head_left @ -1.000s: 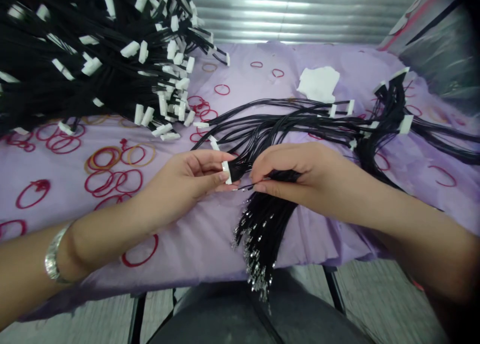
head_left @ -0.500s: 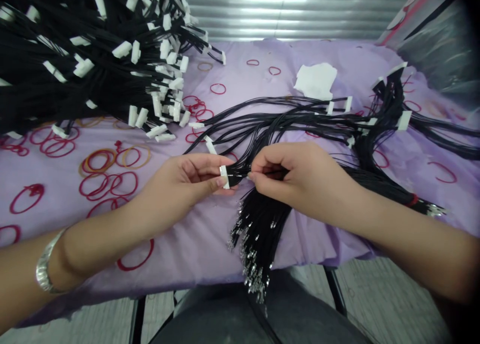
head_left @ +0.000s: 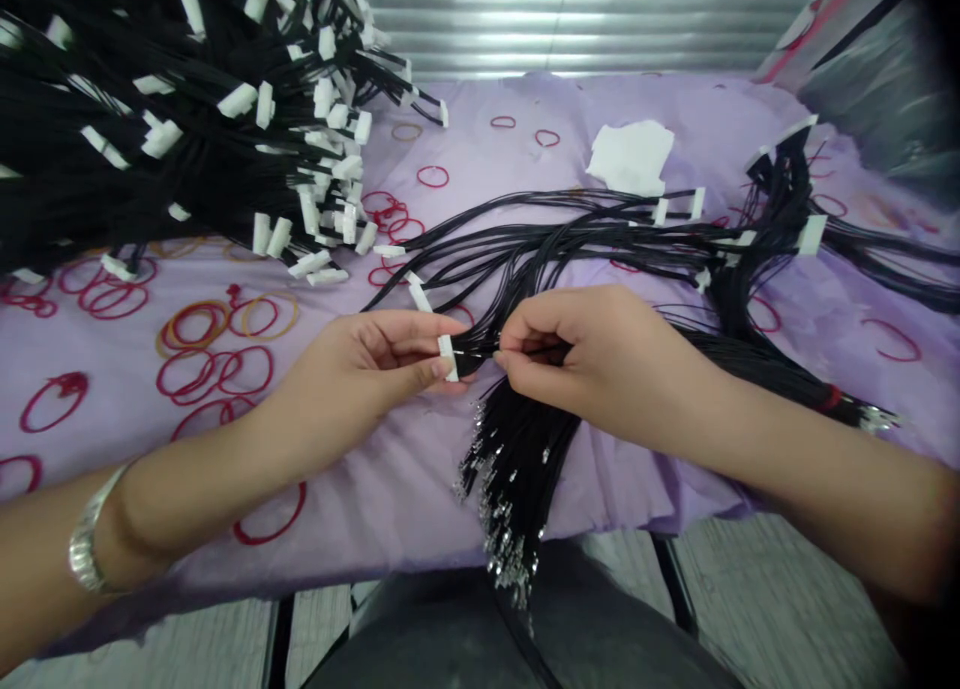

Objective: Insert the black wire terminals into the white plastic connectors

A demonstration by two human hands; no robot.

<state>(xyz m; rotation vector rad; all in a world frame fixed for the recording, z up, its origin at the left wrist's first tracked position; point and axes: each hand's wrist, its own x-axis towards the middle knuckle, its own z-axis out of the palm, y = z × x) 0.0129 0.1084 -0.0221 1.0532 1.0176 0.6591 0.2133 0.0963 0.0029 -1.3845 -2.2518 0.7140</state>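
Note:
My left hand (head_left: 367, 364) pinches a small white connector (head_left: 448, 357) between thumb and fingers at the table's middle. My right hand (head_left: 592, 354) sits right beside it, pinching a thin black wire (head_left: 480, 350) whose end meets the connector. A bundle of black wires with bare metal tips (head_left: 514, 489) passes beneath my right hand and hangs over the table's front edge. More black wires (head_left: 570, 239) fan out behind both hands.
A big heap of black wires with white connectors (head_left: 165, 119) fills the back left. Red and yellow rubber bands (head_left: 217, 344) lie scattered on the purple cloth (head_left: 375, 489). A white paper scrap (head_left: 631, 156) lies at the back; finished wires (head_left: 780, 209) pile at right.
My right hand lifted off the wire bundle and brought a single wire up to the connector. My left hand stayed almost where it was.

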